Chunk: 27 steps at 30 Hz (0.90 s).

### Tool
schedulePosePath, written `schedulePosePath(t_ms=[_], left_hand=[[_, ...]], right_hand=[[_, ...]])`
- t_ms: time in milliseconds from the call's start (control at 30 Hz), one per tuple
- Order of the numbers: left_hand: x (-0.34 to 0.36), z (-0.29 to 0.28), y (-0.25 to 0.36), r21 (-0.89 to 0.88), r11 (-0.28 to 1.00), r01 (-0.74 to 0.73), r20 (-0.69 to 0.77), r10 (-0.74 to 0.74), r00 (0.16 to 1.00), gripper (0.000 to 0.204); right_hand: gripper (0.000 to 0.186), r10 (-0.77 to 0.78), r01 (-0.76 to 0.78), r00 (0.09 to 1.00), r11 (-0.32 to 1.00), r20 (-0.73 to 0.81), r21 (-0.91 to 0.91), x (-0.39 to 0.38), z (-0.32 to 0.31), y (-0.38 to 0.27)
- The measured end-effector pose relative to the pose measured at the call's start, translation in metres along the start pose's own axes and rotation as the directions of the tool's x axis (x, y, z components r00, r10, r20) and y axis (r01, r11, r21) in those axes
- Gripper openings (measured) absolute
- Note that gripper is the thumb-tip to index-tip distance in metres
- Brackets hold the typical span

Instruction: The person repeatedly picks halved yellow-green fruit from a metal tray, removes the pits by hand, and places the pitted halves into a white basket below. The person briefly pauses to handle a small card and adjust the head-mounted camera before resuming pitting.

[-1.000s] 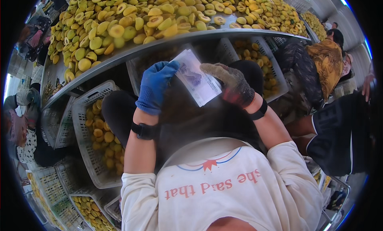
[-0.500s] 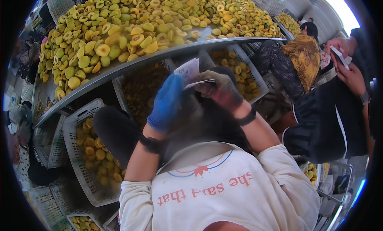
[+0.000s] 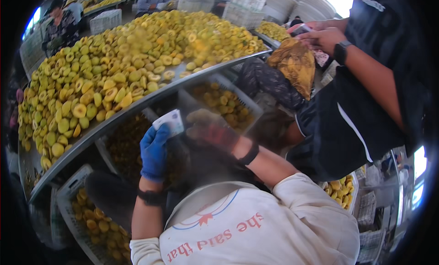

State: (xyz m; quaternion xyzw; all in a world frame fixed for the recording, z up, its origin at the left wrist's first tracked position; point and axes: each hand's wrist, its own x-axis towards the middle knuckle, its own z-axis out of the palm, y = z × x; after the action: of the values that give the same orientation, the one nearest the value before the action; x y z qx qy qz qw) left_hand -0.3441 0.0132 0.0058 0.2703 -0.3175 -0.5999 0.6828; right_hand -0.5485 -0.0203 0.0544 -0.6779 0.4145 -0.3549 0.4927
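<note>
My left hand (image 3: 154, 151), in a blue glove, is raised in front of me and pinches a small white paper packet (image 3: 169, 122) at its lower edge. My right hand (image 3: 211, 131), in a dark brownish glove, is blurred and hovers just right of the packet with curled fingers. Whether it touches the packet is unclear. Both wrists carry black bands. Behind the hands runs the rim of a metal sorting table (image 3: 137, 105) heaped with halved yellow fruit (image 3: 114, 68).
White plastic crates of fruit stand under the table (image 3: 73, 205) (image 3: 249, 105). A person in dark clothes (image 3: 356, 114) stands close on the right, hands at a small device (image 3: 315, 34). Another person in a yellow headscarf (image 3: 292, 63) bends beside the table. More crates stand at lower right (image 3: 366, 210).
The view has swung left and down, so the table fills more of it. My hands have dropped below the table rim; the packet sits at my left fingertips, my right hand blurred beside it.
</note>
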Motion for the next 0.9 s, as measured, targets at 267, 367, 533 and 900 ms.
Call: schedulePosePath(t_ms=[267, 367, 533, 900], left_hand=[[0.026, -0.073, -0.038, 0.075, 0.996, -0.046, -0.110, 0.054, 0.992, 0.023], [0.032, -0.106, -0.053, 0.020, 0.999, -0.029, -0.143, 0.031, 0.989, 0.025], [0.053, -0.139, -0.068, 0.003, 1.000, -0.024, -0.320, 0.023, 0.947, 0.023], [0.033, -0.119, -0.040, 0.009, 1.000, -0.006, -0.313, 0.009, 0.950, 0.021]], right_hand=[[0.018, 0.155, -0.157, 0.985, 0.618, -0.077, -0.771, -0.143, -0.080, 0.117], [0.014, 0.100, -0.089, 0.995, 0.724, -0.023, -0.685, -0.218, -0.095, 0.159], [0.017, 0.438, -0.445, 0.876, 0.573, -0.202, -0.688, -0.316, -0.121, 0.170], [0.026, 0.307, -0.323, 0.933, 0.489, -0.187, -0.810, -0.271, -0.125, 0.230]])
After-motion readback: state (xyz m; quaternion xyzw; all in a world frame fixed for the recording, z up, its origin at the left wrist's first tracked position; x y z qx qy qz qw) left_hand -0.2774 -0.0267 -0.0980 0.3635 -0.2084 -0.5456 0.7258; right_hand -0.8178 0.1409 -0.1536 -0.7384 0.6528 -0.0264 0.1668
